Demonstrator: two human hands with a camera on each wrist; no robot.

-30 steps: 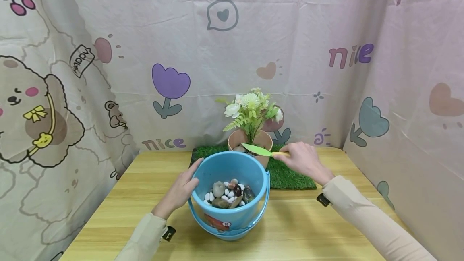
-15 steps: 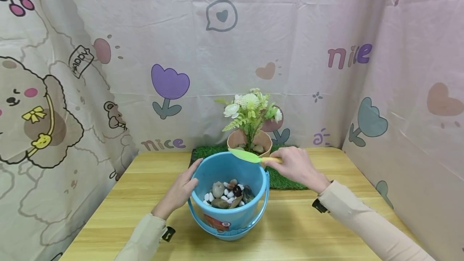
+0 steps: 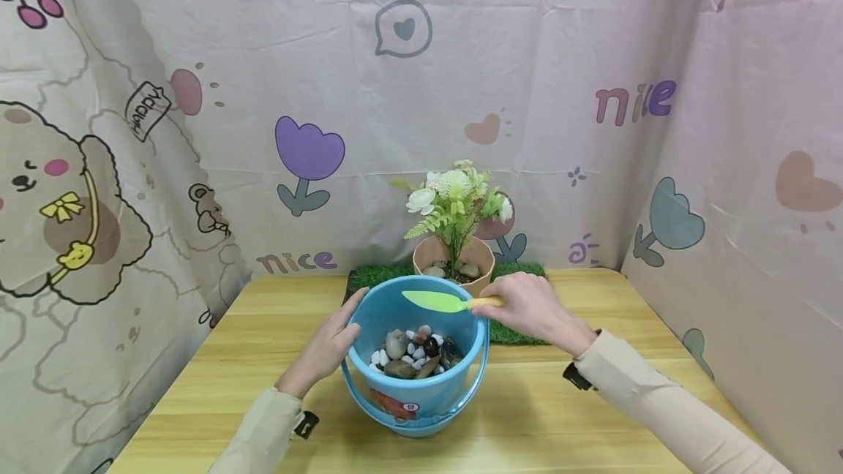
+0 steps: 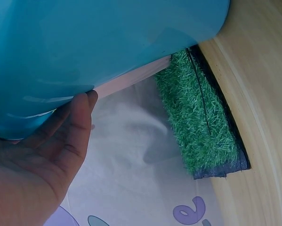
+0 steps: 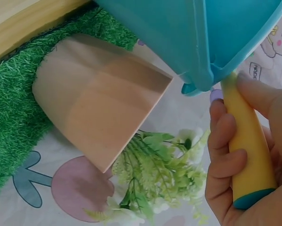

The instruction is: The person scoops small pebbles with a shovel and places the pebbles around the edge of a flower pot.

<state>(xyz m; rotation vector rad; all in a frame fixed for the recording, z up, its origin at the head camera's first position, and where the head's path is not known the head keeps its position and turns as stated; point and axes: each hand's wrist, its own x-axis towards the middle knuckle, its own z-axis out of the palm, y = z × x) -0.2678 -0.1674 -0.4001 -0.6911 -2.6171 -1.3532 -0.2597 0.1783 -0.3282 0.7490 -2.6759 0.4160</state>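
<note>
Blue bucket (image 3: 431, 397): many stones (image 3: 397, 343) left inside | flower pot (image 5: 103, 94): some pale stones (image 3: 469, 270) in | left hand (image 3: 323, 350) pinches bucket's edge | right hand (image 3: 530, 311) grips green shovel (image 3: 435, 301), bare, above bucket

On the wooden table (image 3: 546, 415), a round blue plastic bucket (image 3: 441, 397) of smooth stones (image 3: 398, 344) stands before a green artificial-grass mat (image 3: 516, 333) at the far edge. The mat carries a tapered peach flowerpot (image 5: 103, 96) of white flowers (image 3: 454, 185). A green-bladed, yellow-handled trowel (image 3: 435, 301) overhangs the bucket's right side.
</note>
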